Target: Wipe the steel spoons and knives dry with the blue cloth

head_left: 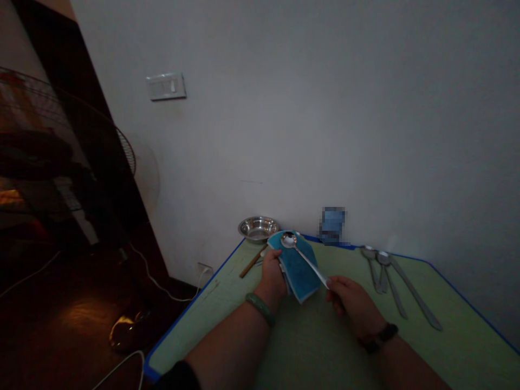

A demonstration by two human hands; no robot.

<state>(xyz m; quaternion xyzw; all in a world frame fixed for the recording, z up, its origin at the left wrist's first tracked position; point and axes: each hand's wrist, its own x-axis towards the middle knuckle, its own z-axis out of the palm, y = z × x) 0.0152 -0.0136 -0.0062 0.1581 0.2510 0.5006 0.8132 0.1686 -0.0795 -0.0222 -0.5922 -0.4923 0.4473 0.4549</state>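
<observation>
My left hand (271, 277) grips a folded blue cloth (298, 268) above the green table (309, 346). A green bangle sits on that wrist. My right hand (350, 302), with a dark band on its wrist, pinches the handle end of a metal spoon (303, 254). The spoon's bowl rests on the top of the cloth, facing up. Both hands are closed around what they hold.
A steel bowl (259, 227) stands at the table's far left corner, with a brown stick (252, 261) lying beside it. Several metal utensils (392, 279) lie at the right. A blurred blue object (333, 225) is against the wall. A fan and cables are on the floor at left.
</observation>
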